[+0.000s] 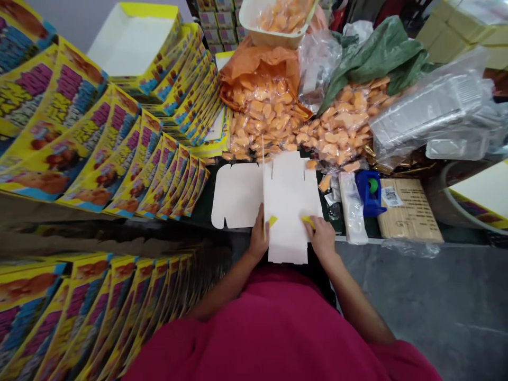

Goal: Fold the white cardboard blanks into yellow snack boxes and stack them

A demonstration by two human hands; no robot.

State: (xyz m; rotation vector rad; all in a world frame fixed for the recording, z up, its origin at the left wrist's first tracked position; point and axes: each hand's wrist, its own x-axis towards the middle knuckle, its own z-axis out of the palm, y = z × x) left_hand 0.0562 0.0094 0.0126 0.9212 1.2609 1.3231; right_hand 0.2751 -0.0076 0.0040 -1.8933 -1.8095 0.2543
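A flat white cardboard box blank (291,203) lies on the table edge in front of me, its plain side up, with one panel folded upright along the crease. My left hand (259,238) grips the blank at that crease, fingers curled round a small yellow flap. My right hand (320,235) pinches a second yellow flap on the blank's right side. Both hands are closed on the cardboard.
Rows of overlapping yellow printed box blanks (119,159) fill the left side, and more (79,312) stand lower left. Bags of orange wrapped snacks (262,119) are heaped behind. A blue tape dispenser (368,193) and a brown packet (408,209) lie to the right.
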